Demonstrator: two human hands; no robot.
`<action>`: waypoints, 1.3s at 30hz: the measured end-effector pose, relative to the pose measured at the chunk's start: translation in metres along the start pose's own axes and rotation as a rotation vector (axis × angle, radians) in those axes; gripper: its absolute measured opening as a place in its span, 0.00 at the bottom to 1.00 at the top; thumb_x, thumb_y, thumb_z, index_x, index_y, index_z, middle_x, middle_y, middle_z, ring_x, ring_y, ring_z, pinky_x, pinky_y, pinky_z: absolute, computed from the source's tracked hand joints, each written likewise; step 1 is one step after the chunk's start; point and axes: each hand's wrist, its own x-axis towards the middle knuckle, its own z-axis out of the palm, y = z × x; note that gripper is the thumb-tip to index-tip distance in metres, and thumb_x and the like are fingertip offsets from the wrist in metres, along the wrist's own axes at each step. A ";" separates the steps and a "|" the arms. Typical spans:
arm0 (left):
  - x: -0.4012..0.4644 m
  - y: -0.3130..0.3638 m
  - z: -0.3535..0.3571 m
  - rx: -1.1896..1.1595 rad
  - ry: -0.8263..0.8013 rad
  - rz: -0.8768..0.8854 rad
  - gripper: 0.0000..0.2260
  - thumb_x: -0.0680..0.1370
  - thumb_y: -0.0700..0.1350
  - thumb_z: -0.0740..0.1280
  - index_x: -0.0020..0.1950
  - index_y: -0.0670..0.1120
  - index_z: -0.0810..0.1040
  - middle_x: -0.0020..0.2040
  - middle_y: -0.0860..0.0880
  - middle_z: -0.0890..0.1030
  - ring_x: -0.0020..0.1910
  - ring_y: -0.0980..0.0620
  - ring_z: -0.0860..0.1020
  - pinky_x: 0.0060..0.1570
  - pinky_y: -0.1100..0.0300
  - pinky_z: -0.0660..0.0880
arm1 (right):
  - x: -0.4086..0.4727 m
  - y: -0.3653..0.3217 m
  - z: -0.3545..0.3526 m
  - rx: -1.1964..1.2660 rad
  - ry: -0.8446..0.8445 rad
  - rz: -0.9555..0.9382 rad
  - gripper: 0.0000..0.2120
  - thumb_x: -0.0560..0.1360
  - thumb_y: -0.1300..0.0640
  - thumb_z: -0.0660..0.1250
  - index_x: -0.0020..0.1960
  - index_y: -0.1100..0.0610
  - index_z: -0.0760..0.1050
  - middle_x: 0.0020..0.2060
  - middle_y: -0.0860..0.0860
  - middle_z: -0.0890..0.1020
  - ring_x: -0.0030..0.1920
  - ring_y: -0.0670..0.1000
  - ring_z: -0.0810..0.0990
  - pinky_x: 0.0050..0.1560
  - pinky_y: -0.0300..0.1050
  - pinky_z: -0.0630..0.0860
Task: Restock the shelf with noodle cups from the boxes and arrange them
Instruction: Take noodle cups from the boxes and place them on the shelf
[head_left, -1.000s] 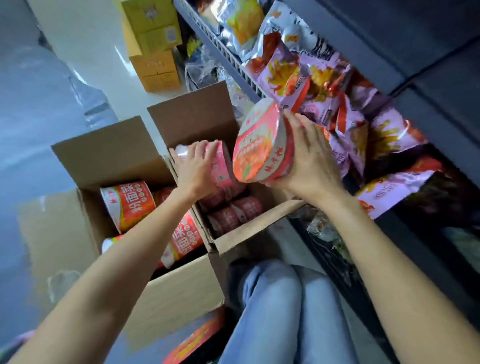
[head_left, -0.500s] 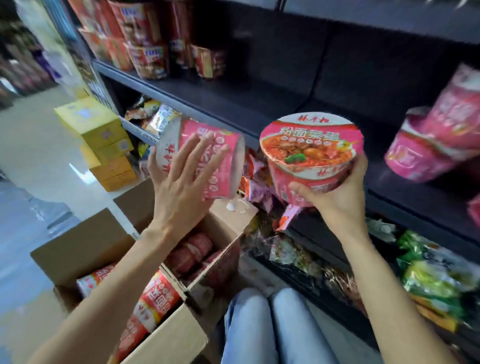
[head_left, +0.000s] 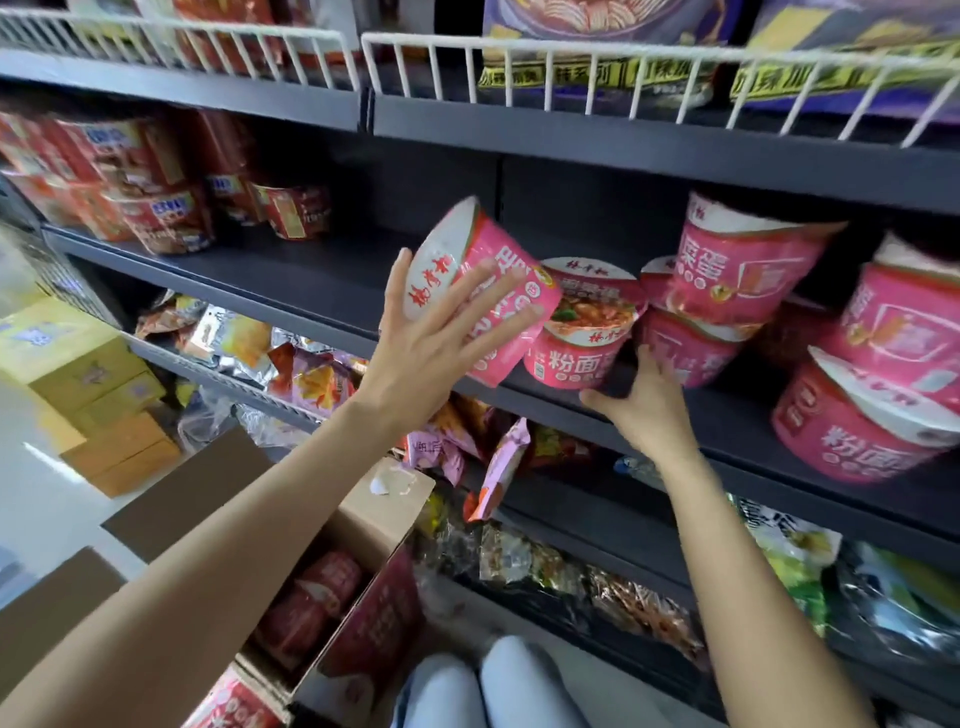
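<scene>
We hold a tilted noodle cup (head_left: 485, 291) in our left hand (head_left: 423, 340), fingers spread wide across it. Just right, our right hand (head_left: 647, 397) grips an upright cup (head_left: 584, 332) resting on the shelf (head_left: 322, 280).

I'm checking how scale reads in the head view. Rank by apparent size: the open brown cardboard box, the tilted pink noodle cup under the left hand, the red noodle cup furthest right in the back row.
1. Open brown cardboard box
2. Tilted pink noodle cup under the left hand
3. Red noodle cup

The red cup sits farther back, so its true size is unsure.
</scene>
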 end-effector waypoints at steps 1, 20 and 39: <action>0.004 -0.001 0.002 0.018 0.009 0.030 0.50 0.68 0.38 0.72 0.78 0.57 0.42 0.78 0.50 0.47 0.76 0.48 0.45 0.67 0.32 0.36 | -0.011 -0.005 -0.011 0.021 0.085 -0.109 0.43 0.71 0.48 0.74 0.77 0.58 0.55 0.74 0.54 0.60 0.74 0.54 0.59 0.70 0.43 0.61; -0.017 0.030 -0.027 -0.922 0.339 -0.887 0.30 0.73 0.54 0.71 0.71 0.51 0.63 0.70 0.49 0.66 0.71 0.53 0.64 0.71 0.43 0.60 | -0.039 -0.064 -0.023 0.652 -0.207 -0.196 0.46 0.61 0.45 0.76 0.74 0.46 0.57 0.61 0.38 0.74 0.58 0.31 0.73 0.55 0.28 0.72; 0.087 0.061 0.031 -1.673 0.042 -0.947 0.36 0.72 0.51 0.73 0.75 0.51 0.58 0.63 0.59 0.73 0.58 0.67 0.74 0.57 0.62 0.75 | 0.016 -0.030 -0.016 -0.100 0.284 -0.159 0.27 0.79 0.52 0.64 0.74 0.57 0.60 0.69 0.58 0.67 0.68 0.58 0.66 0.66 0.48 0.64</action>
